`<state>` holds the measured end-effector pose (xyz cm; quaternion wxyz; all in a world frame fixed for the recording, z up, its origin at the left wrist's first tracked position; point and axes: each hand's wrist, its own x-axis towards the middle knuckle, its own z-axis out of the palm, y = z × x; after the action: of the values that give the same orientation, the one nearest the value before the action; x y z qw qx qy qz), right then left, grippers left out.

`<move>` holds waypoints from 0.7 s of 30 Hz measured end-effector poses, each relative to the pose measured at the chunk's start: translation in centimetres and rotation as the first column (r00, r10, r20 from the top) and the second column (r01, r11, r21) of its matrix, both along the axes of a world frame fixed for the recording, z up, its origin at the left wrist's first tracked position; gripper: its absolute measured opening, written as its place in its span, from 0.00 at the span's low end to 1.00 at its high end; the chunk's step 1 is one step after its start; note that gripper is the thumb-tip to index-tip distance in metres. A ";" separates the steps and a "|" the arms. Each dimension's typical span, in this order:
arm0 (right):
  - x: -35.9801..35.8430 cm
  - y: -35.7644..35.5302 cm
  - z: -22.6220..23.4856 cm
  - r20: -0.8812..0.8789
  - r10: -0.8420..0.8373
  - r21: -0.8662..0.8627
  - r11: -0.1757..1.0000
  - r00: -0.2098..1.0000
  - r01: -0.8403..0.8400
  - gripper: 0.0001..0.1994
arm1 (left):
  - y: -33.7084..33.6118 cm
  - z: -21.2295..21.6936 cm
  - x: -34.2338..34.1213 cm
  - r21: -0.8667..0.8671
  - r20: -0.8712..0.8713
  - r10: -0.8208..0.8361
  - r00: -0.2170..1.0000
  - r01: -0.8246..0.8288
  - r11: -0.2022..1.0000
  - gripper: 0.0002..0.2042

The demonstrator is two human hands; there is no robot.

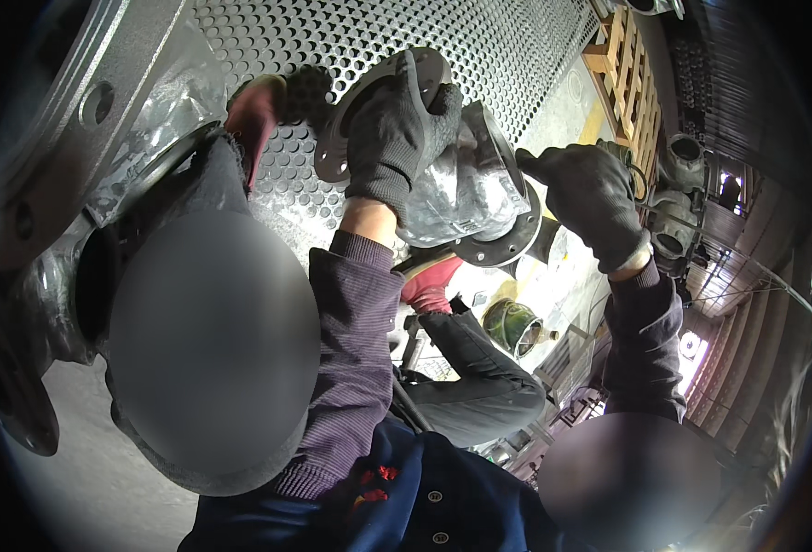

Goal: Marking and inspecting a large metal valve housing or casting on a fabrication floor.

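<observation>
Left hand [397,129] clamps flanged valve casting [466,189] by its rim, steadying it over perforated metal sheet [479,46] | right hand [594,202] fisted on dark tool, braced beside lower flange.

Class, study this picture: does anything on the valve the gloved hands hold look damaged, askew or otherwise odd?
Nothing stands out. The left hand grips the valve by its flange; the right hand is beside it. No cracks or spills show.

Perforated metal plate [516,55] carries flanged silver valve body [466,189]; wooden pallet [628,83] beside.
</observation>
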<state>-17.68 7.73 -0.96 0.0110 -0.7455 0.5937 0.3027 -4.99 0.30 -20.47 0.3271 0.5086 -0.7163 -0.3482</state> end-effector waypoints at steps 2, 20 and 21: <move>-0.3 -0.5 -0.4 0.014 0.056 0.011 0.998 0.998 -0.056 0.16 | -0.1 0.0 -0.1 0.008 0.003 0.007 1.000 -0.007 1.000 0.38; -0.8 -2.9 -1.4 -0.013 0.041 0.110 0.993 0.999 -0.039 0.12 | 0.0 -0.3 0.2 0.043 -0.068 -0.007 0.998 0.010 0.999 0.39; -0.3 -2.6 -1.6 -0.007 0.043 0.111 0.993 0.999 -0.042 0.12 | -0.1 -1.2 0.0 0.016 -0.056 0.017 0.998 -0.016 1.000 0.39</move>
<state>-18.01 5.15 -2.60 0.0431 -0.7547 0.5602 0.3389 -4.98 0.22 -21.70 0.3461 0.5071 -0.6997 -0.3654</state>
